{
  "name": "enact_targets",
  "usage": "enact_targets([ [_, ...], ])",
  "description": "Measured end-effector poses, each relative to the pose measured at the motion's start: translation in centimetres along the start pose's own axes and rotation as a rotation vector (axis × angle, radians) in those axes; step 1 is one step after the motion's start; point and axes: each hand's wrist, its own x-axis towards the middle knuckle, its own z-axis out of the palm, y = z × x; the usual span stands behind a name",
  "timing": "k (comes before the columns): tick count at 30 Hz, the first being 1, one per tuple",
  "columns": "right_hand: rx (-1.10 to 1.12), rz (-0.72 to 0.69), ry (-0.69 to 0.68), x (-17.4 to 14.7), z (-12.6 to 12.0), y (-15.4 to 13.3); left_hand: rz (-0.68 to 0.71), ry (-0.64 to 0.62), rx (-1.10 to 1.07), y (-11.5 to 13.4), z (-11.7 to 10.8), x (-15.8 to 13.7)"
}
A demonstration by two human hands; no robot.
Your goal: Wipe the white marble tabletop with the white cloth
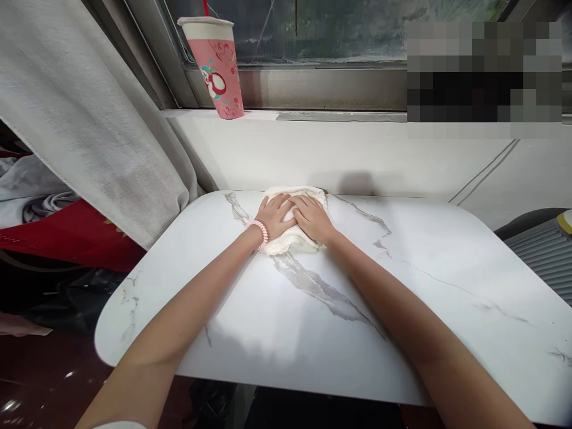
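Note:
A cream-white cloth lies bunched on the white marble-patterned table, close to its far edge by the wall. Pressed flat on the left part of the cloth is my left hand, fingers spread, with a pink coil band at the wrist. My right hand rests palm down on the cloth's right part, its fingers stretched out and meeting those of the left. Both hands are open and cover much of the cloth.
A pink paper cup with a red straw stands on the window ledge. Left of the table hangs a grey-white curtain, with red fabric beside it. A grey ribbed case stands at the right edge. The upper right is pixelated.

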Motion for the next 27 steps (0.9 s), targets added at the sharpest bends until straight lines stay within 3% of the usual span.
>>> enact_targets([
  [5,-0.022,-0.029,0.032,-3.1,-0.8,-0.6,0.017,-0.009,0.016,2.6,0.1,-2.3],
  [10,-0.040,-0.061,0.043,-7.5,-1.5,-3.0,0.076,-0.023,0.008,4.6,-0.2,-6.2],
  [18,-0.057,-0.124,-0.052,-13.0,-3.6,-5.7,0.055,0.051,0.025,8.8,0.2,-12.1],
  [22,-0.034,-0.159,-0.076,-14.7,-4.8,-5.3,0.028,0.086,0.007,10.8,0.8,-13.0],
  [27,-0.033,-0.139,-0.065,-15.0,-5.7,-4.2,0.056,0.046,-0.029,11.7,1.0,-11.8],
])
